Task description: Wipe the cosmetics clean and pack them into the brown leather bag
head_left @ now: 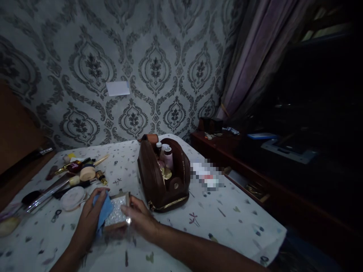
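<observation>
My right hand grips the right side of a square case with a silvery, glittering face and a gold-toned edge. Bunched in my left hand is a blue cloth, which touches the left side of the case. Both hands are closed and held low over the table, in front of a brown toiletry bag. The bag stands unzipped, with several bottles and other small items inside. Just left of my left hand lies a round pale compact. What kind of case I hold is not plain.
Makeup brushes, a round beige jar and other cosmetics crowd the left of the patterned tablecloth. A blurred-out item lies right of the bag. Beyond the table's right edge, a dark red desk has a drawer pulled out.
</observation>
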Demonstrator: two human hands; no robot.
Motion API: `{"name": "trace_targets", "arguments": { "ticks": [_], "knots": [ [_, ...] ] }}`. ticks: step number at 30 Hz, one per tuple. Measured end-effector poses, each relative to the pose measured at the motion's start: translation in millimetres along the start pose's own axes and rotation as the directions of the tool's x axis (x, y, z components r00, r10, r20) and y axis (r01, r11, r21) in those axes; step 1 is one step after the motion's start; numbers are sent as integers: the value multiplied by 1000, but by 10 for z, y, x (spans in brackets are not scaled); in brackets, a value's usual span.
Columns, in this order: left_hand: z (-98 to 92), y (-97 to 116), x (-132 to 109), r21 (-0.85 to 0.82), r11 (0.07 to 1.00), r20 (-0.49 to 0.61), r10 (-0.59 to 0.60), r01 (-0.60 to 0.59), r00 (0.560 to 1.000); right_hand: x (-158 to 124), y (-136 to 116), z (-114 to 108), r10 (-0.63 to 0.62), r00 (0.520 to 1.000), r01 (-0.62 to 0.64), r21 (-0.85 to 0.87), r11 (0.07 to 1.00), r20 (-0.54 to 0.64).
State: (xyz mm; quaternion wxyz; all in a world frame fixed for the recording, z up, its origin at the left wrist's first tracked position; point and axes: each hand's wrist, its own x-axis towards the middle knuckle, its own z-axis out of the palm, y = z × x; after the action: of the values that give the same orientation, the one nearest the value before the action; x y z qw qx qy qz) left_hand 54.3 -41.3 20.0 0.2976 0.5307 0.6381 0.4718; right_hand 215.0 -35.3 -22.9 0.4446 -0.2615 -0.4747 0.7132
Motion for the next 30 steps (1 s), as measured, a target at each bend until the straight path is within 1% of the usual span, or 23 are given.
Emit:
{"name": "trace_targets", "arguments": {
  "ticks": [2,3,5,6,8,11,13,15,17,20,24,28,30],
  "knots": [
    [21,-14,5,36,999,-25,16,-15,1000,34,2,-4,36,999,-30,143,989,-39],
    [35,-25,7,36,999,-34,17,-16,999,47,-5,-6,55,998,-46,206,977,-37],
    [62,-55,6,-6,1000,-38,14,-15,999,66,-32,-8,71,997,-61,280,958,-25],
    [75,-70,3,-39,999,-25,15,-16,1000,72,-48,-10,70,997,-59,302,951,-26],
    [99,-95,-8,-123,992,45,22,-16,999,81,-73,-16,58,997,-41,330,943,-43],
    [127,-109,-25,-226,974,172,50,-10,984,92,-77,-33,31,996,-1,349,937,-81],
    [136,-103,-33,-256,967,223,72,-13,972,100,-69,-51,29,995,7,356,935,-95],
    [132,-90,-39,-269,963,262,84,-11,962,107,-69,-67,52,994,-15,360,933,-93],
    [119,-79,-48,-286,958,277,92,-10,956,110,-80,-76,87,993,-50,369,928,-84],
    [98,-70,-65,-332,943,265,92,1,960,109,-108,-79,128,990,-98,369,924,-59],
    [89,-64,-85,-404,913,295,69,59,953,114,-132,-80,160,987,-144,338,930,-18],
    [92,-63,-79,-485,869,311,60,104,949,118,-160,-72,173,985,-162,299,940,-10],
    [90,-65,-62,-504,859,295,73,90,953,110,-184,-52,168,986,-157,277,948,-14]
  ]
}}
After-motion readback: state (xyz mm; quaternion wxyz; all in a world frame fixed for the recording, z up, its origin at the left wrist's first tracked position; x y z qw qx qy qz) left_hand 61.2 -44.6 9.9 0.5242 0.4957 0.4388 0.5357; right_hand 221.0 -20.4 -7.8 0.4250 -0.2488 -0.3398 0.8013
